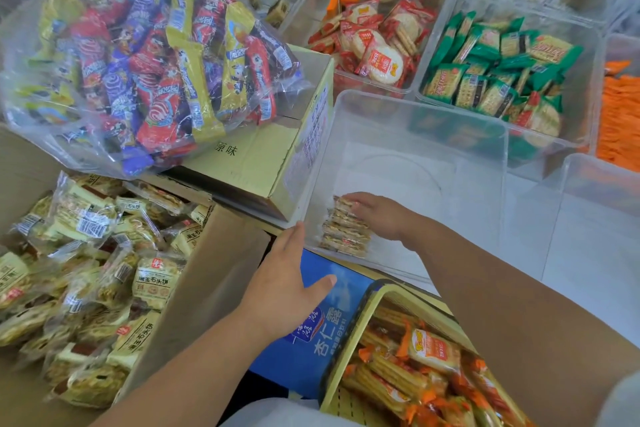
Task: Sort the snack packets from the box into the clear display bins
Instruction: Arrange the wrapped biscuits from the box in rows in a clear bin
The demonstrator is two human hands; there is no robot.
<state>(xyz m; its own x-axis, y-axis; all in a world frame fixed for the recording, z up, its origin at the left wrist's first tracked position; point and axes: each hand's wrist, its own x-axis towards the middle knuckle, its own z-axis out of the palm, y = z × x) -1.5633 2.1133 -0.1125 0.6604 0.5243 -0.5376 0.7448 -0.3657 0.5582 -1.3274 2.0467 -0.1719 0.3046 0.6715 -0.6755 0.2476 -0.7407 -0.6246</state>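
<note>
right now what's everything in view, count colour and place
snack packets: many, pale yellow, in cardboard box, lower left
cardboard box: one, brown, lower left
near bin: one, clear, centre
row of packets: a few, tan, near bin's near-left corner
mixed snack bag: one, clear with red, purple, yellow packets, top left
yellow carton: one, under that bag
red packets: many, bin behind near bin
green packets: many, bin at right rear
orange packets: many, right edge
blue carton: one, bottom centre
basket: one, yellow, bottom right, orange-wrapped snacks inside
left hand: open, flat, beside near bin's corner
right hand: inside near bin, fingers on the row, grip unclear
</note>
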